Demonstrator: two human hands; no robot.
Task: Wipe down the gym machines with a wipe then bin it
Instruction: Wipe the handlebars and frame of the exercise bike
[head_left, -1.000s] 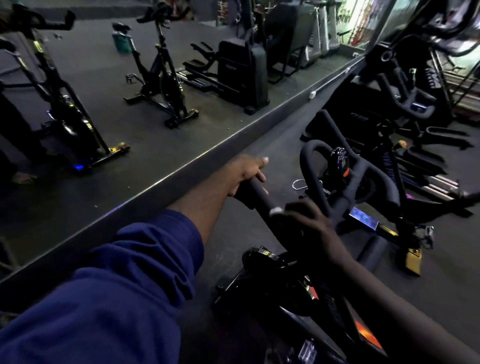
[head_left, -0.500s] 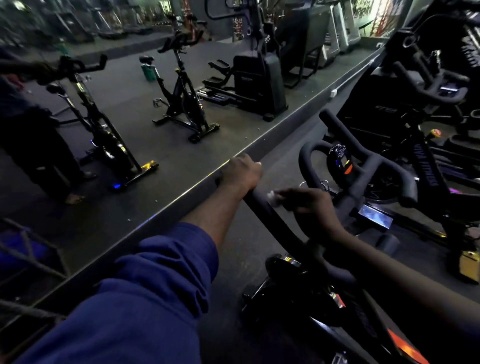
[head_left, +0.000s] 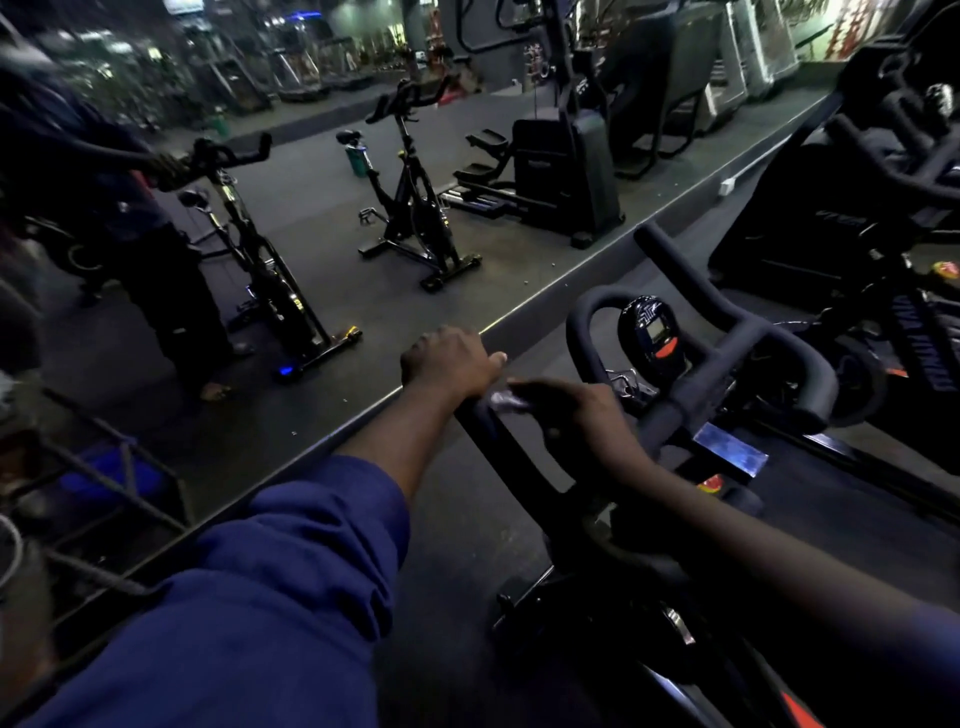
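- The left hand (head_left: 452, 361), at the end of a blue sleeve, was wrapped over the tip of the near handlebar (head_left: 511, 462) of the spin bike, its fingers curled round the bar. It looked to be steadying the bike.
- The right hand (head_left: 576, 415) sat on the same bar just behind it, with the pale wipe (head_left: 505, 401) pinched under its fingers and pressed onto the grip. The two hands were almost touching.
- To my eye the step was wiping that near grip, and the rest of the bike had yet to be done.
- Done well, I would say the wipe should wrap round the bar rather than ride along its top, so the underside where palms close gets cleaned too.
- The steadying hand covered the bar's tip. It would need to shift back so the wipe could reach that last stretch.
- The far horn (head_left: 691, 280) and the curved loop in front of the console (head_left: 652, 332) would fairly come next. The console's small screen calls for a lighter touch.
- The wipe showed only as a small crumpled patch. Refolding it to a fresh face between parts would help.
- The light was dim, so I could not tell which parts were already wet.
- A green container (head_left: 356, 158) showed in the wall mirror (head_left: 156, 405) beside another bike. I could not tell whether it was the bin.
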